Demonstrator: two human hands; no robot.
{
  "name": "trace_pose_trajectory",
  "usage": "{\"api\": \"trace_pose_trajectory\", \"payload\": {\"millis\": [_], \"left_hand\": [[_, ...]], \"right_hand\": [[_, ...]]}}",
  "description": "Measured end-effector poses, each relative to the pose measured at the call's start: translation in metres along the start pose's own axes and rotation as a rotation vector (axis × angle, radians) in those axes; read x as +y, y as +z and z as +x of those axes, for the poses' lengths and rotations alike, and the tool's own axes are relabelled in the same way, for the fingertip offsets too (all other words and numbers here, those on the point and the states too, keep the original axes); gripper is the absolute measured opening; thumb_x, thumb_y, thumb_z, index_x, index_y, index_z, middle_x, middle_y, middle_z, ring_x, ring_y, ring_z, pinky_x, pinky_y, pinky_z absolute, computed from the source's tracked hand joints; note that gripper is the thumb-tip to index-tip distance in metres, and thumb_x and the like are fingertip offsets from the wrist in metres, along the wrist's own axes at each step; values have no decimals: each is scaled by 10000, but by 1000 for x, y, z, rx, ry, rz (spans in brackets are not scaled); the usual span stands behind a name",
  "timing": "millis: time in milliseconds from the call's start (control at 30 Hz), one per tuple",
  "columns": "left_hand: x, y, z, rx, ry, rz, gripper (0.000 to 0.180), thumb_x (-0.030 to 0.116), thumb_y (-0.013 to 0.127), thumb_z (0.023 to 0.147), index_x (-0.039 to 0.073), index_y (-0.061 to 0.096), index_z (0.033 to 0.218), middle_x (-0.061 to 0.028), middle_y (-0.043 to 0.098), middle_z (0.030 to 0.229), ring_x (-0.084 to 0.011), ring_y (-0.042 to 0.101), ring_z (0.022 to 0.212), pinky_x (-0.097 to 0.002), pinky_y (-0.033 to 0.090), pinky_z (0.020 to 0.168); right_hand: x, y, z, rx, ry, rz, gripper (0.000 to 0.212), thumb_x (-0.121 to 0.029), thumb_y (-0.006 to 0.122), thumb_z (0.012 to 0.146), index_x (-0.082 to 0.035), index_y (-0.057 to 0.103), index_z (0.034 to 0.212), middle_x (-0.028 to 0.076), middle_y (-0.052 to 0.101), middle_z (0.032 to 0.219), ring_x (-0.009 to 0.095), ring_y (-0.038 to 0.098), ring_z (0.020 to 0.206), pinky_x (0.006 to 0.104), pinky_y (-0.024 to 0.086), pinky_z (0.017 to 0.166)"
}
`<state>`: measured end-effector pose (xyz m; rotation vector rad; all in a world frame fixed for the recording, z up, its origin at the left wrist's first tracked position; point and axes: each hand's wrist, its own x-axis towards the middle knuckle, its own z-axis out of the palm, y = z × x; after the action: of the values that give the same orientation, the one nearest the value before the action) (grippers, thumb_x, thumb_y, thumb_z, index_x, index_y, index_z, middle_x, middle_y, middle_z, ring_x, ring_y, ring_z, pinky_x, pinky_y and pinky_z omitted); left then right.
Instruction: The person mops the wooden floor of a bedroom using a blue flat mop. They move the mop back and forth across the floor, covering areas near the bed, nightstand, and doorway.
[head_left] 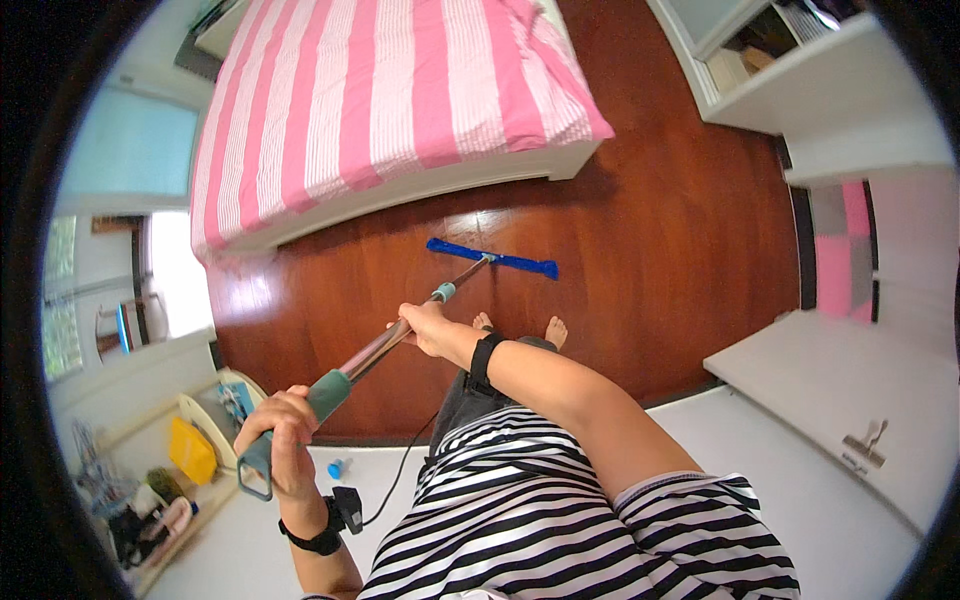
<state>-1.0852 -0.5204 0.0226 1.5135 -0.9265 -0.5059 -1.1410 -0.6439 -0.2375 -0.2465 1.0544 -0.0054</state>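
A long-handled flat mop [373,352] slants across the view, from my lower left to the floor ahead of me. My left hand [284,428] is closed around its green grip, close to the looped end. Farther down, my right hand [426,328] wraps the metal pole below the grip. The wide blue mop head [524,265] lies on the reddish-brown wooden floor [670,250], just beyond my bare feet. A small pale green collar [444,291] sits on the pole between my right hand and the head.
A bed [400,90] with a pink-and-white striped cover stands ahead, its low frame above the floor. At right is a white door [850,400] with a metal handle. Shelves [190,500] with a yellow item stand at lower left. A small blue object [336,468] lies on the white floor.
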Motion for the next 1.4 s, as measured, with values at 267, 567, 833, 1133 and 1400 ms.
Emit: {"api": "trace_pose_trajectory", "payload": {"millis": [267,567,833,1133,1400], "left_hand": [[-22,117,-9,-101,10,11,140,105,578,927,22,592,816,-109,605,795,-241,623,845,-573,405,1034],[-52,294,17,-540,88,-93,112,28,590,906,-3,638,809,-107,654,817,-244,655,890,-531,417,1042],[-52,355,17,-825,77,-206,72,-11,637,850,-31,651,783,-114,654,777,-236,652,795,-455,467,974],[-50,256,8,-1011,160,-183,50,-25,667,803,3,662,761,-81,659,735,-216,658,728,-411,495,918],[-43,82,15,-955,110,-87,57,-32,655,779,-9,649,727,-95,650,713,-234,663,714,-418,510,893]], "right_hand": [[-67,-118,21,192,-312,-48,856,-114,633,855,-23,22,1448,136,565,929,224,635,712,416,596,605],[-155,-340,6,558,-429,28,592,-96,667,782,121,426,1277,202,592,1117,275,635,908,412,550,716],[-132,-421,-58,510,-447,312,165,-130,543,920,11,512,999,141,667,865,245,688,729,376,607,609],[-56,-336,-69,478,-316,266,226,-287,530,919,-86,465,1002,93,535,977,239,580,862,439,566,715],[25,-180,-15,294,-219,197,188,-261,541,905,-77,507,928,92,569,934,241,585,817,429,552,728]]}}
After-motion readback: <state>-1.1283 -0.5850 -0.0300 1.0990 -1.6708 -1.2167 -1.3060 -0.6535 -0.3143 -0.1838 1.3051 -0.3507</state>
